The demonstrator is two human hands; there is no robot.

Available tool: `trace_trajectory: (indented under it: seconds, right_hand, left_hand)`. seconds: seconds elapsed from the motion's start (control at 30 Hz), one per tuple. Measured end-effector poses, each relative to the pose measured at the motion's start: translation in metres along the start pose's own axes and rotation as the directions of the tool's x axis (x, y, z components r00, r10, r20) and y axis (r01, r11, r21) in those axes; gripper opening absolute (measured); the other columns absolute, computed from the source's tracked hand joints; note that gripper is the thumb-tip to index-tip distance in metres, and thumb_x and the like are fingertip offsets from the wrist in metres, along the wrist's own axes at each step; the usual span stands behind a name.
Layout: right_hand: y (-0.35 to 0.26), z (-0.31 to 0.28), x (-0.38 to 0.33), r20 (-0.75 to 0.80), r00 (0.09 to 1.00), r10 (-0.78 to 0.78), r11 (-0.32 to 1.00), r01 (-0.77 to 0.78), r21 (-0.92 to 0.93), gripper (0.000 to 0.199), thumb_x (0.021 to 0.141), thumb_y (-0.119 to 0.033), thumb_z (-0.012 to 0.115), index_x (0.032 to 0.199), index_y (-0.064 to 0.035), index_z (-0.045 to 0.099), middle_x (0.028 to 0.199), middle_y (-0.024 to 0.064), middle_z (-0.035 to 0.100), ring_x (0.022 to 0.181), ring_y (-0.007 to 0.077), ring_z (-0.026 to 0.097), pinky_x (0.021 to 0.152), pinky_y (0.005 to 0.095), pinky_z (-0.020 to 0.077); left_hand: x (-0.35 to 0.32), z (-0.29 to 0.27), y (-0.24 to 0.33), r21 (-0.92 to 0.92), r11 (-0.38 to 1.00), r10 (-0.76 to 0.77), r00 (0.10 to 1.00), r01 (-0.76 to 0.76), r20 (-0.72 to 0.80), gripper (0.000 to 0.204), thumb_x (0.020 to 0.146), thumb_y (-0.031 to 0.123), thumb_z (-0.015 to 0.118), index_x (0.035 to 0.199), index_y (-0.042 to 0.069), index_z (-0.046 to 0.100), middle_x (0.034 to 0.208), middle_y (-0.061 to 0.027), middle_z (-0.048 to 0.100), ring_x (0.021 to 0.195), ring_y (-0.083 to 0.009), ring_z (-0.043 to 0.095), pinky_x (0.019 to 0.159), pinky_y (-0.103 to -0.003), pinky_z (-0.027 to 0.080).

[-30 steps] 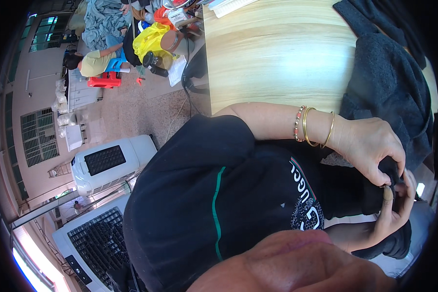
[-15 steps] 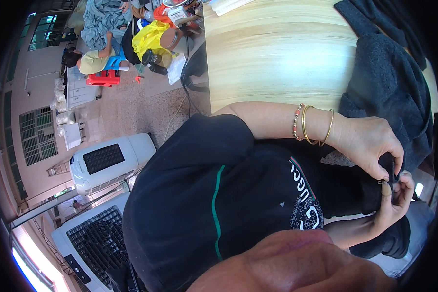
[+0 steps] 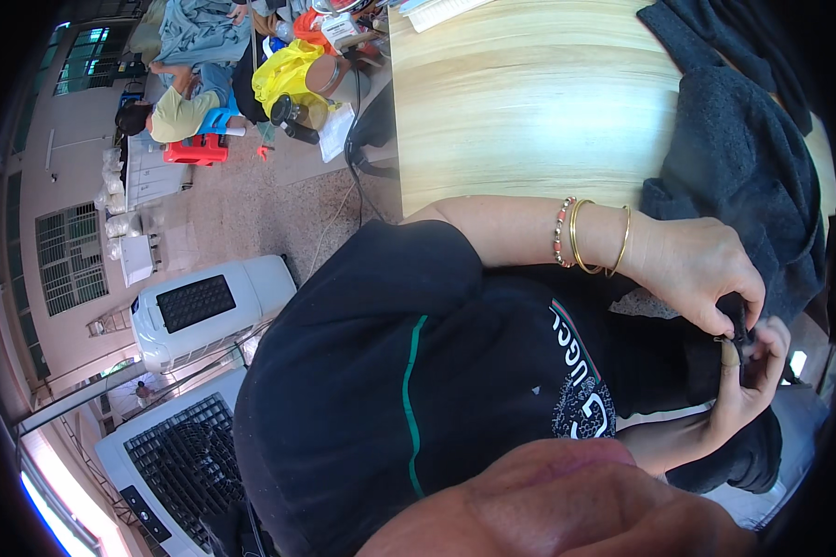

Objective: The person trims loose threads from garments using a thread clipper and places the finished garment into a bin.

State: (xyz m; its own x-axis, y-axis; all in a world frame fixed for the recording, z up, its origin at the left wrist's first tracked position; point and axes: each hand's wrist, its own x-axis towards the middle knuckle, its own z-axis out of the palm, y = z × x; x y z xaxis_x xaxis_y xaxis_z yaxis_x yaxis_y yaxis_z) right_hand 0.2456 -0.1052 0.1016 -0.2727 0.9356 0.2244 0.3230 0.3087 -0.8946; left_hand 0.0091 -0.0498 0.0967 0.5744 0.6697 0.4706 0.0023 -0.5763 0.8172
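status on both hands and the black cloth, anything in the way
Left hand pinching black cloth. Right hand touching it, some fingers blurred. Bulky grey cloth close by left hand.

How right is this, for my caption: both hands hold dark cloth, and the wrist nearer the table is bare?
The wrist isn't bare: the head view shows beads and gold bangles on it. Its hand and the other hand hold dark cloth.

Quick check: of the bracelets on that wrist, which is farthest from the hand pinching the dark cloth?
The beaded bracelet, with orange and metallic beads. The plain gold-coloured bangles sit between it and the hand.
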Motion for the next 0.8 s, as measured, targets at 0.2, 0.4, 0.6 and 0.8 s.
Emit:
trace_trajectory:
  seconds: [0.2,0.4,0.6,0.8]
  right_hand:
    - [-0.01,0.007,0.007,-0.008,1.0,0.014,0.997,-0.015,-0.081,0.05,0.079,0.006,0.071,0.126,-0.0003,0.056,0.13,0.0086,0.055,0.1,0.0118,0.05,0.083,0.0209,0.036]
    - [-0.006,0.001,0.002,0.021,0.999,-0.032,0.988,0.035,-0.153,0.052,0.08,0.002,0.072,0.13,-0.0021,0.058,0.132,0.0143,0.056,0.124,0.0247,0.052,0.101,0.0305,0.0397]
    - [-0.028,0.014,0.011,0.041,0.998,-0.056,0.939,0.067,-0.336,0.053,0.08,0.007,0.065,0.131,-0.0033,0.058,0.136,0.0131,0.057,0.125,0.0252,0.053,0.099,0.0295,0.0414]
    - [-0.015,0.006,0.005,0.054,0.999,-0.001,0.957,0.017,-0.288,0.043,0.079,0.004,0.068,0.121,-0.0024,0.061,0.128,0.0128,0.06,0.116,0.0216,0.057,0.09,0.0268,0.0426]
  left_hand:
    - [-0.001,-0.005,0.002,0.034,0.999,0.038,0.998,-0.04,0.043,0.02,0.077,0.016,0.073,0.093,0.005,0.072,0.084,-0.0111,0.073,0.074,-0.0263,0.07,0.066,-0.034,0.054]
    - [-0.003,-0.001,0.002,0.045,0.997,0.055,0.998,-0.056,0.005,0.018,0.077,0.015,0.071,0.093,0.005,0.072,0.084,-0.0109,0.072,0.077,-0.0265,0.069,0.066,-0.035,0.054]
    - [-0.001,0.0,0.002,0.182,0.978,0.089,0.991,-0.105,0.095,0.016,0.078,0.015,0.069,0.091,0.007,0.072,0.083,-0.0092,0.07,0.079,-0.0258,0.069,0.067,-0.036,0.053]
    - [-0.004,0.002,0.001,0.157,0.98,0.114,0.993,-0.119,0.044,0.016,0.078,0.016,0.07,0.092,0.009,0.073,0.085,-0.0064,0.071,0.084,-0.025,0.068,0.07,-0.037,0.053]
